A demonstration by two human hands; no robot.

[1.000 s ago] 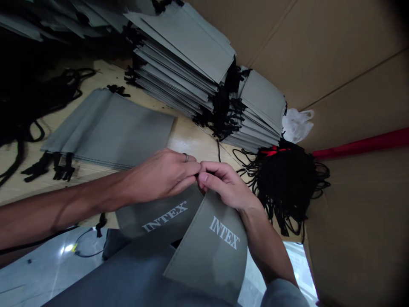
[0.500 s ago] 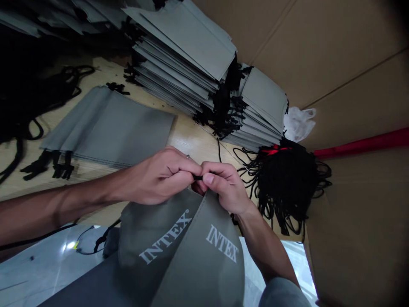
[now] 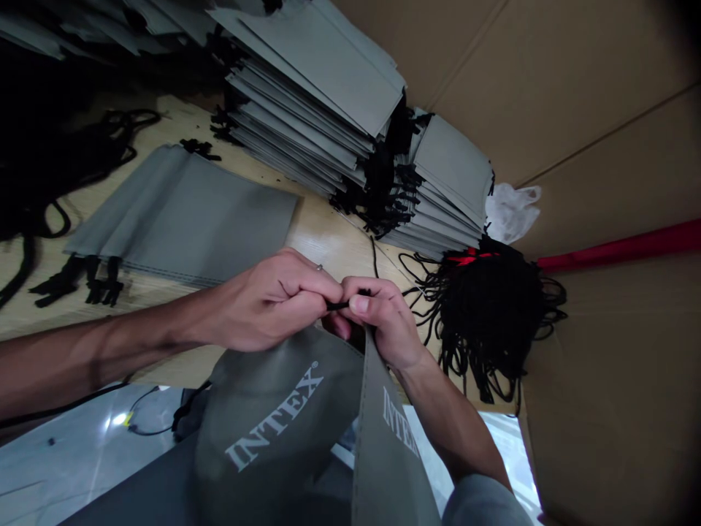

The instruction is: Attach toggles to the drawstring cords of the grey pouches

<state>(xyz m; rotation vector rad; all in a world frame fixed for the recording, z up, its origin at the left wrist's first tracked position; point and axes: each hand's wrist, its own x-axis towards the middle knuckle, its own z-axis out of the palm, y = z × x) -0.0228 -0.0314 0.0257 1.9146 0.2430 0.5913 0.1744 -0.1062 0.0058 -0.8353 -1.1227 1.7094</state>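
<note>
Between the fingertips of both hands a short stretch of black cord (image 3: 338, 305) shows. My left hand (image 3: 274, 299), with a ring on one finger, is closed on it from the left. On the other side my right hand (image 3: 386, 318) pinches the cord between thumb and forefinger, a bit of its end poking out above the thumb. Below the hands hangs a grey fabric bag (image 3: 268, 453) with white INTEX lettering on two panels, and a gap lies between these panels. The fabric's upper edge by the fingers is partly hidden.
Several grey bags (image 3: 186, 212) lie flat on the wooden table (image 3: 323, 234). Behind them rise two stacks of grey bags (image 3: 339, 66), beside cardboard (image 3: 548, 95). A bundle of black cords (image 3: 482, 314) with a red tie lies right; more black cord (image 3: 71, 161) lies left.
More cord now shows between my fingertips, and its end sticks out past my right thumb. The two lettered panels have spread apart, the right one swinging to the right.
</note>
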